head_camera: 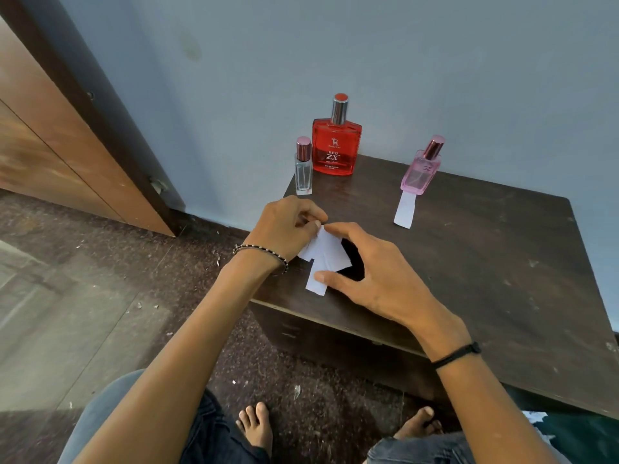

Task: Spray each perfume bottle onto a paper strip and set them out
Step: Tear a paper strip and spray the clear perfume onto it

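Just the head view to go on. The loose paper strips (326, 252) sit in a messy fan near the front-left edge of the dark wooden table (485, 262), directly under both hands. One strip's long axis points back toward the person and the others splay out sideways.

The left hand (288, 226) has its fingers curled in and looks to be pinching the top corner of the pile. The right hand (371, 272) is spread wide and arched over it, holding nothing, with the thumb tip resting on the lowest strip.

The red perfume bottle (336, 145) and the small clear bottle (303, 169) stand just past the left hand at the back-left corner, so I'd guess that hand is closer for grabbing one. Neither has a strip by it yet.

The pink bottle (422, 169) stands off to the right with a single strip (404, 212) lying lengthwise in front, its far end touching the base.

The red label reads "RED ZX" under an R logo. The small print is unreadable, and so are the pink one's letters.
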The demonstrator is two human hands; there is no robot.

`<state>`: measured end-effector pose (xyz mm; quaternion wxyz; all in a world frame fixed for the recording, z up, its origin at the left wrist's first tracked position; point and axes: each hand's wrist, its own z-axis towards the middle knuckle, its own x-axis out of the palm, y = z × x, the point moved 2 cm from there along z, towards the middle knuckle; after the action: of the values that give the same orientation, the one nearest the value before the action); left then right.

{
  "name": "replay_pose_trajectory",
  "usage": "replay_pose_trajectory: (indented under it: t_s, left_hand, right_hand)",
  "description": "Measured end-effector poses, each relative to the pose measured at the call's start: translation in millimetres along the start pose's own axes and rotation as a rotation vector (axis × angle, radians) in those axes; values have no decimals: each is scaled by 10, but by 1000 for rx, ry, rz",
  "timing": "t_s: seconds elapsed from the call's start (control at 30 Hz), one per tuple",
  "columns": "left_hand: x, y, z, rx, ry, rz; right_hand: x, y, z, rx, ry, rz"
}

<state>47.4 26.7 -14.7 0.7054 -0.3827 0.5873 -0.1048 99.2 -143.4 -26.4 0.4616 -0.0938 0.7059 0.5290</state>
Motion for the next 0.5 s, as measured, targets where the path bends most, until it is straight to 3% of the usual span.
replay_pose_trajectory:
  t_s: [0.17,0.5]
  left_hand:
    - [11,7,19,23,9,20]
    - [3,40,51,8,16,-21]
  right_hand:
    - [-48,-21,5,-21,-66,46]
    - [-168,-113,-44,-22,-39,70]
